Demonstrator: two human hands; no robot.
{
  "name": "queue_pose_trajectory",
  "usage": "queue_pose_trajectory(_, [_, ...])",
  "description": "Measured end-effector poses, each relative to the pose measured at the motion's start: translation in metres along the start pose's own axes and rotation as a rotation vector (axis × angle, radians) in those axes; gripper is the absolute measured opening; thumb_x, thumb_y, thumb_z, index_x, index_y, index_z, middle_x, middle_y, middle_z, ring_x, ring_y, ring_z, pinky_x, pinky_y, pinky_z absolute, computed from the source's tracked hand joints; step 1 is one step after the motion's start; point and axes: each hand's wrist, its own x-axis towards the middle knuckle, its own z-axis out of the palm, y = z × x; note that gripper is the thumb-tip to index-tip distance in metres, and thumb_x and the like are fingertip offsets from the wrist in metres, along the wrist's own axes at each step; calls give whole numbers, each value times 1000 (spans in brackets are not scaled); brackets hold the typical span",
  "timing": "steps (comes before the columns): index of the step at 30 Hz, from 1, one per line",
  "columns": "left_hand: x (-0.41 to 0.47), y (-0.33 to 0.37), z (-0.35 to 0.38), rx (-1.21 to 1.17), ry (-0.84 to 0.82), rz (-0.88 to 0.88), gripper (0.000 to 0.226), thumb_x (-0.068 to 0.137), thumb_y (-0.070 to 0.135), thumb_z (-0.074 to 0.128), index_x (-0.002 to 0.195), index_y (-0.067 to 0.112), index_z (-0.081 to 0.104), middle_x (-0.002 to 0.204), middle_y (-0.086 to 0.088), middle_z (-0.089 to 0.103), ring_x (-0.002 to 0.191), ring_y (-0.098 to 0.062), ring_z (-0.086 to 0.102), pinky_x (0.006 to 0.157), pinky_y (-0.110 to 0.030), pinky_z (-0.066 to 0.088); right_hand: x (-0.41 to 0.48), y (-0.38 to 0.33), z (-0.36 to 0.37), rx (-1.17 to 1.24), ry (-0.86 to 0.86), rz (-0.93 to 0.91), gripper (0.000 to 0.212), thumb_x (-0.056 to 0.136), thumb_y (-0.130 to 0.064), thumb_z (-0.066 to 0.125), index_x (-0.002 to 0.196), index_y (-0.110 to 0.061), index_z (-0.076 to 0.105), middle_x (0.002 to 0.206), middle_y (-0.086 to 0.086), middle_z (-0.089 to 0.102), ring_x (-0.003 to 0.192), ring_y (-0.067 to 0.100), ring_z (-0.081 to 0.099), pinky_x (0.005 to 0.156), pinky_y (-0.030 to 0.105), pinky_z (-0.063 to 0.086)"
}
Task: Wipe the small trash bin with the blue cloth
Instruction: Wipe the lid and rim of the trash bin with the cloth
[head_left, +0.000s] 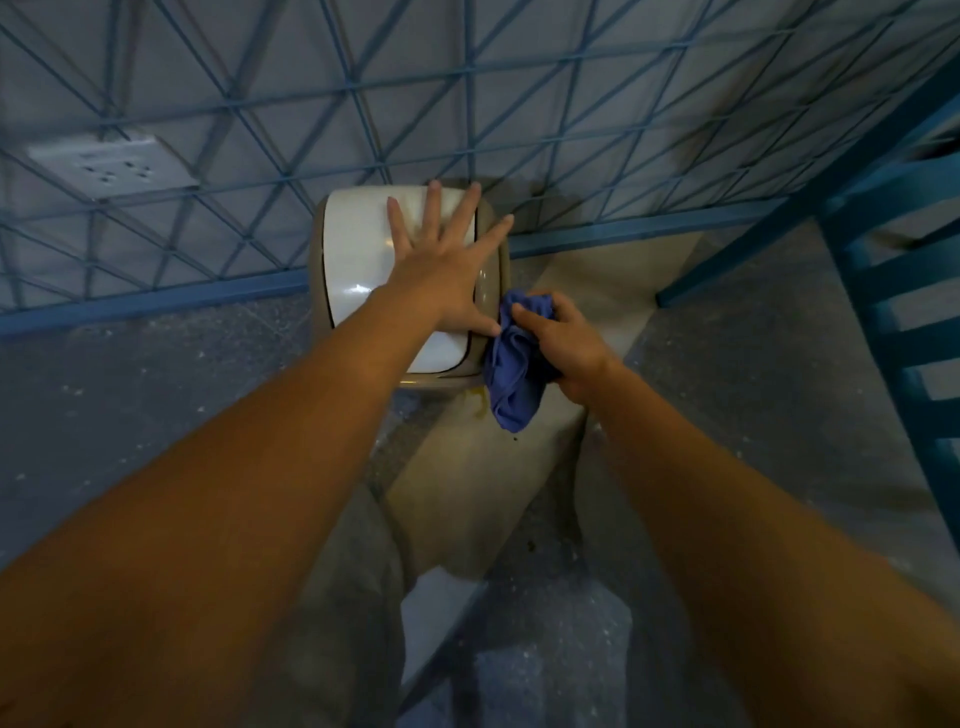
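The small trash bin (358, 249) is standing on the speckled floor (156, 395), pushed up against the wall with the blue lattice pattern, right in front of the person. Its white lid is facing up inside a beige rim.

The left hand (441, 260) is lying flat on that lid, fingers straight and fanned wide, gripping nothing; it appears to be pressing down to steady the bin. The right hand (566, 343) is curling its fingers and thumb round the blue cloth (511, 374), which is bunched into a wad with a loose tail hanging below the fist. The wad is touching the bin's right flank, just under the rim and just beside the left thumb.

So the wiping step itself seems to be in hand, with the right side being worked on. How much of the bin is already clean cannot be told from here (the far and left sides are hidden).

The next move probably calls for dragging the cloth along the flank while the flat palm is holding the light bin against sliding or tipping.

A white wall socket (114, 166) is sitting off to the left, and blue furniture slats (883, 291) are showing on the right.
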Motion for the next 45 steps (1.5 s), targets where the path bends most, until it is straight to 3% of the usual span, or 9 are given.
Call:
queue_pose_trajectory(3, [-2,-4,2,12,7,13,109,68,61,66,146,35,-4,156,-4,-18,141,-37,-20,108,-64,-9,4,1,0,-47,-13,4,20,90,-10,56,74,-20,49,78,3,55,73,14,55,68,28,48])
queue_pose_trajectory(7, [-15,-8,3,67,-24,59,115,62,57,74,146,36,-3,156,-2,-16,142,-35,-17,109,-63,-5,-1,11,-5,-121,-15,48,16,86,-8,56,75,-18,50,85,13,56,79,22,55,74,37,48])
queue_pose_trajectory(11, [-30,-8,9,95,-9,88,128,58,53,78,145,30,-12,157,2,-13,144,-33,-11,111,-61,1,-9,23,-2,-129,-25,54,22,85,-8,60,72,-17,45,75,6,53,70,19,53,67,33,48])
queue_pose_trajectory(21, [-32,-9,10,111,38,73,133,56,56,77,146,17,-12,158,2,-10,144,-31,-7,114,-58,5,-4,26,10,-338,42,-9,21,80,-14,68,84,-11,48,92,25,59,87,31,60,84,45,51])
queue_pose_trajectory(26, [-31,-8,10,123,34,73,131,57,54,77,146,15,-11,158,1,-9,144,-33,-6,112,-59,5,10,3,10,-425,77,-82,27,80,-12,67,71,-17,42,82,10,52,84,22,52,82,41,48])
queue_pose_trajectory(32, [-29,-9,11,123,37,71,131,57,54,77,146,15,-10,158,0,-8,144,-33,-6,112,-60,5,39,-30,12,-536,35,-132,37,81,-12,66,65,-24,34,91,11,52,89,22,51,91,42,49])
queue_pose_trajectory(35, [-29,-8,11,121,39,69,132,56,54,78,147,14,-9,158,0,-6,144,-34,-4,111,-61,6,38,-33,12,-565,18,-73,27,82,-12,64,71,-18,40,93,15,56,92,25,54,95,43,48])
queue_pose_trajectory(41, [-30,-7,11,109,50,61,132,55,53,79,147,14,-9,158,0,-5,144,-34,-4,111,-61,6,-3,-3,14,-545,-49,64,33,81,-11,64,65,-21,37,78,5,49,83,20,48,74,31,41])
queue_pose_trajectory(45, [-30,-6,10,106,37,46,131,57,53,78,146,15,-11,158,0,-8,144,-33,-6,112,-60,4,-26,24,18,-495,-59,115,39,80,-9,64,62,-22,32,64,-1,40,62,13,39,58,26,37])
